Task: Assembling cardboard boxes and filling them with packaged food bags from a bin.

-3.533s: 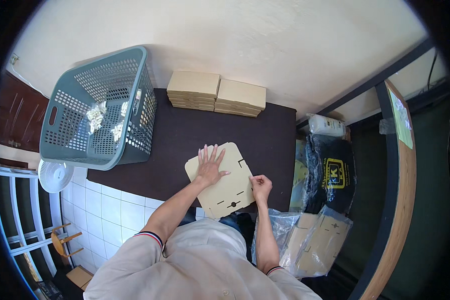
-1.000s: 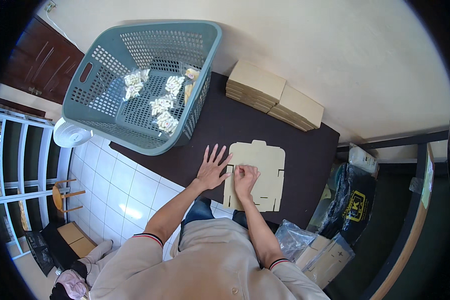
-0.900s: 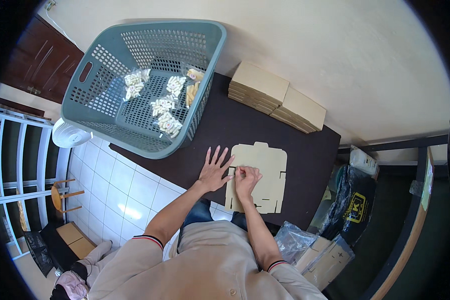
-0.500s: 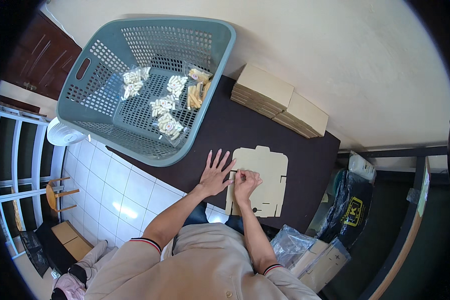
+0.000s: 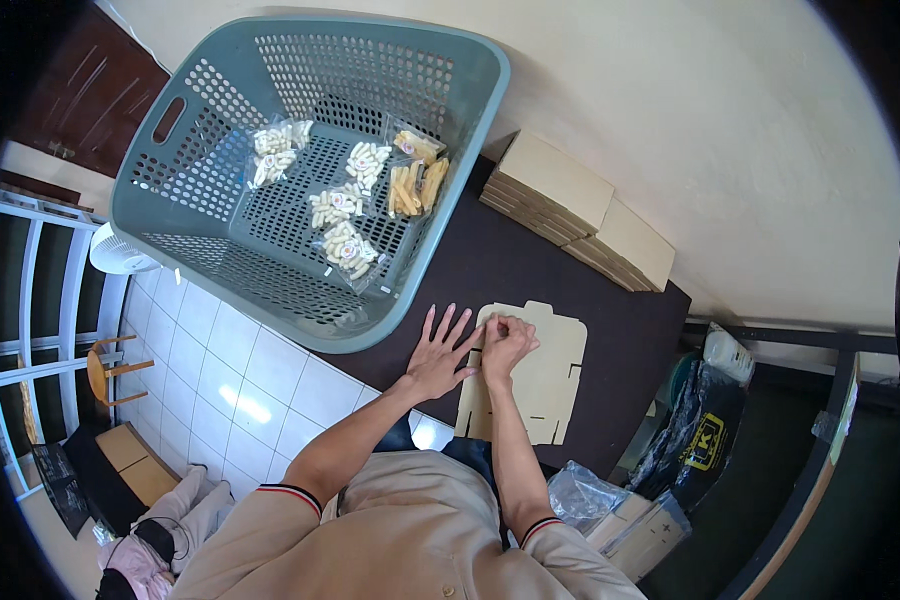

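Observation:
A flat, die-cut cardboard box blank (image 5: 540,380) lies on the dark brown tabletop in front of me, with slots and a tab at its far edge. My left hand (image 5: 438,362) is open, its fingers spread flat along the blank's left edge. My right hand (image 5: 507,348) rests on the far left part of the blank, close to the left fingertips. Its fingers are curled together and pressed down; whether anything is in them is hidden.
A large grey-green perforated basket (image 5: 310,210) holds several clear bags of white and yellowish sticks. Stacked folded cardboard (image 5: 570,200) stands against the wall. To the right are a black plastic-wrapped bundle (image 5: 685,430) and plastic-wrapped cardboard (image 5: 635,530). A wooden stool (image 5: 105,370) stands on the tiled floor.
My right hand has slid away from me along the blank's left side, toward its far corner. My left hand stays beside the blank. The whole view has shifted slightly.

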Available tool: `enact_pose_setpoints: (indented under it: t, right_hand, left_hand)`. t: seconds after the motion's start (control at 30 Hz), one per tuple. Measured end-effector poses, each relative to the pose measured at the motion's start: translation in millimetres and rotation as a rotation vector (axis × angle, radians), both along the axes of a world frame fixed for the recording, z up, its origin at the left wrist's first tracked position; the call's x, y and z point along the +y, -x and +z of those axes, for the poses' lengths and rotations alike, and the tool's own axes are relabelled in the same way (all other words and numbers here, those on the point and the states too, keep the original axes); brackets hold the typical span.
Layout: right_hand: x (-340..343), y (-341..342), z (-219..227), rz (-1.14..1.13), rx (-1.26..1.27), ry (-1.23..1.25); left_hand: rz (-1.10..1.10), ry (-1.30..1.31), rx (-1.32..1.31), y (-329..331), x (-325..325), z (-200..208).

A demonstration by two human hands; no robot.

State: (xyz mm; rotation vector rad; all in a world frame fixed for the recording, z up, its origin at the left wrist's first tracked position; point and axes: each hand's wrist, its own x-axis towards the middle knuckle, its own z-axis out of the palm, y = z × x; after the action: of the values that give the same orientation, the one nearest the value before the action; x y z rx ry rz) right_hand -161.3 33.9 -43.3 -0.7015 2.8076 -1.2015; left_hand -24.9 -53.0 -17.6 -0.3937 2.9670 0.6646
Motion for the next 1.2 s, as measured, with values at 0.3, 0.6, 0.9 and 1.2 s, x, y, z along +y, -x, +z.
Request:
enact_pose_setpoints:
  t: [0.3,0.6,0.9,1.2]
  right_hand:
    - [-2.6,76.0,7.8,-0.076,-0.041,0.069]
    - [62.9,131.3,53.9,0.270,-0.160,-0.542]
    - [91.6,135.5,53.6,0.197,-0.281,-0.500]
    - [146.9,166.7,57.4,0.211,-0.562,-0.153]
  left_hand:
    - [0.016,-0.009,0.041,2.6,3.9,2.8]
    - [0.225,0.019,0.084,-9.9,33.9,3.8]
    - [0.464,0.165,-0.029,2.5,57.4,10.9]
    - [0.526,0.129,0.101,45.8,69.4,46.2]
